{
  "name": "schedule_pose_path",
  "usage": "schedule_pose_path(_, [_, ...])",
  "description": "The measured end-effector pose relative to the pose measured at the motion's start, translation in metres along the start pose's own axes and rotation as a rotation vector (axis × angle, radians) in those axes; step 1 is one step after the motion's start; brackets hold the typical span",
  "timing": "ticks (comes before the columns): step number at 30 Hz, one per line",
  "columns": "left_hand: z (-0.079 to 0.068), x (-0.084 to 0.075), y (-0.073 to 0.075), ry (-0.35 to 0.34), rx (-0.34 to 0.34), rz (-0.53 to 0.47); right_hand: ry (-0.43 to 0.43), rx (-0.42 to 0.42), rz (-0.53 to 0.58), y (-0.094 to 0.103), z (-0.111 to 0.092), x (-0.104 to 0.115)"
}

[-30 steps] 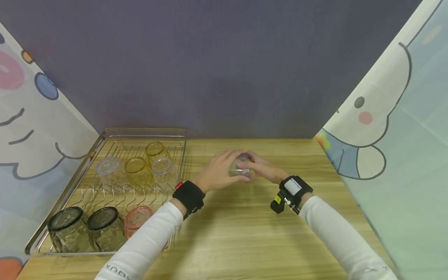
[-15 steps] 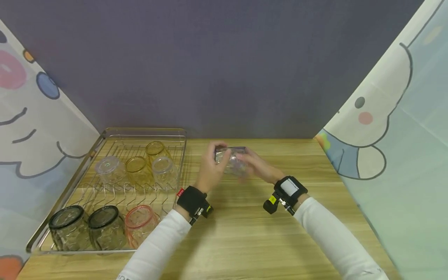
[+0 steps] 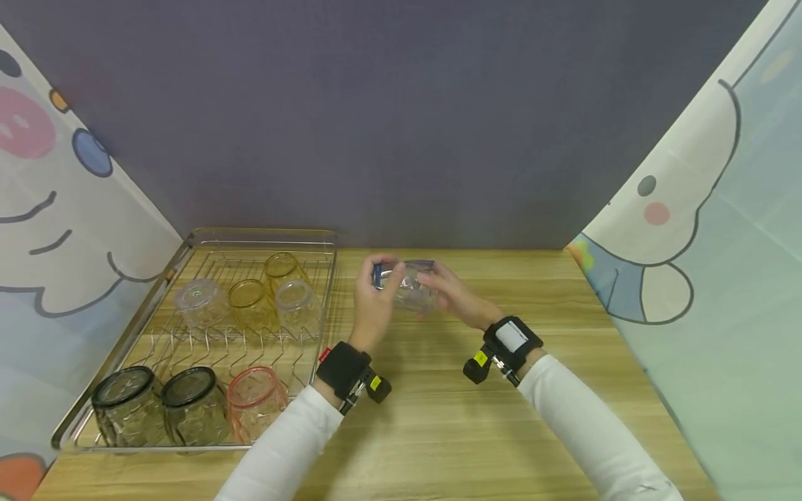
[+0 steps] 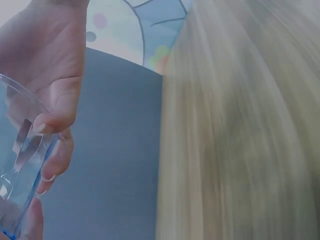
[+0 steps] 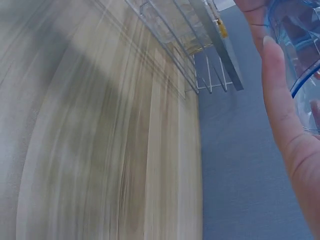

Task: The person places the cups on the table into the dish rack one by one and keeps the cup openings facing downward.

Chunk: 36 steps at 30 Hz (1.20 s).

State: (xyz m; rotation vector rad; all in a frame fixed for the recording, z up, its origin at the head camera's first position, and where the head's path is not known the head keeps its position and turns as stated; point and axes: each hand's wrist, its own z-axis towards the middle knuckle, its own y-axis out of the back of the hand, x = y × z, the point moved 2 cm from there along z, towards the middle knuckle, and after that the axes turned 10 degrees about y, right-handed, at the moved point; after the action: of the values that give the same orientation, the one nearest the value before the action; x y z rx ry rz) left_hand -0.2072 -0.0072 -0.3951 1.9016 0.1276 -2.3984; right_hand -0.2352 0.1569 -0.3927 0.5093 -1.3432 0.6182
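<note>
Both hands hold a clear drinking glass (image 3: 410,287) turned on its side over the wooden table. My left hand (image 3: 373,298) grips its left end, thumb laid along the wall and fingers behind it. From the other side, my right hand (image 3: 460,296) holds the right end with thumb and fingers. The left wrist view shows the glass wall (image 4: 20,200) under a thumb and fingertips. Bluish reflections tint the glass (image 5: 295,30) in the right wrist view, where a thumb lies beside it. Fingers partly cover the glass.
A wire rack (image 3: 269,232) stands at left. Upside-down glasses fill it: two dark ones (image 3: 195,414) and a pink one (image 3: 255,403) in front, yellow ones (image 3: 250,306) and clear ones (image 3: 297,309) behind. A grey panel (image 3: 401,125) closes the back of the table (image 3: 438,431).
The glass has gone from between cupped hands to lying sideways, slightly left of before. My left hand has turned so its thumb faces up; my right hand has shifted slightly left.
</note>
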Motion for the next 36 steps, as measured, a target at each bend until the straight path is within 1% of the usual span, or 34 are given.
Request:
schedule_pose_path(5, [-0.002, 0.002, 0.0, 0.029, -0.014, -0.023, -0.002, 0.028, 0.027, 0.002, -0.003, -0.001])
schedule_pose_path(8, [-0.003, -0.002, 0.002, 0.054, -0.009, -0.04, 0.009, 0.035, 0.034, 0.006, -0.005, 0.0])
schedule_pose_path(9, [-0.003, -0.003, 0.003, 0.06, -0.01, -0.044, 0.006, 0.027, 0.02, 0.008, -0.006, -0.001])
schedule_pose_path(12, [-0.003, -0.006, 0.008, 0.072, -0.008, -0.036, -0.009, -0.026, -0.035, 0.018, -0.011, -0.001])
schedule_pose_path(16, [-0.001, -0.007, 0.016, 0.043, 0.001, 0.014, -0.037, -0.121, -0.113, 0.036, -0.021, -0.002])
schedule_pose_path(20, [0.0, -0.005, 0.025, 0.006, -0.013, 0.102, -0.074, -0.179, -0.18, 0.056, -0.031, 0.0])
schedule_pose_path(22, [0.001, -0.004, 0.029, 0.004, -0.015, 0.132, -0.092, -0.203, -0.225, 0.065, -0.036, 0.002])
schedule_pose_path(24, [0.002, -0.002, 0.032, 0.021, -0.011, 0.135, -0.105, -0.218, -0.254, 0.073, -0.039, 0.004])
schedule_pose_path(26, [0.002, -0.003, 0.034, 0.077, 0.002, 0.069, -0.113, -0.223, -0.269, 0.077, -0.041, 0.005])
schedule_pose_path(27, [0.003, -0.003, 0.036, 0.122, 0.011, 0.025, -0.117, -0.226, -0.272, 0.079, -0.041, 0.005])
schedule_pose_path(28, [0.004, -0.004, 0.038, 0.174, 0.016, -0.029, -0.12, -0.227, -0.273, 0.081, -0.041, 0.005])
schedule_pose_path(30, [0.007, -0.006, 0.043, 0.287, 0.05, -0.149, -0.126, -0.228, -0.278, 0.083, -0.041, 0.005])
schedule_pose_path(33, [0.012, -0.009, 0.052, 0.442, 0.112, -0.264, -0.132, -0.247, -0.287, 0.087, -0.041, 0.005])
schedule_pose_path(34, [0.013, -0.01, 0.055, 0.477, 0.137, -0.299, -0.134, -0.253, -0.29, 0.087, -0.041, 0.005])
schedule_pose_path(36, [0.016, -0.011, 0.061, 0.514, 0.188, -0.347, -0.138, -0.264, -0.294, 0.089, -0.041, 0.006])
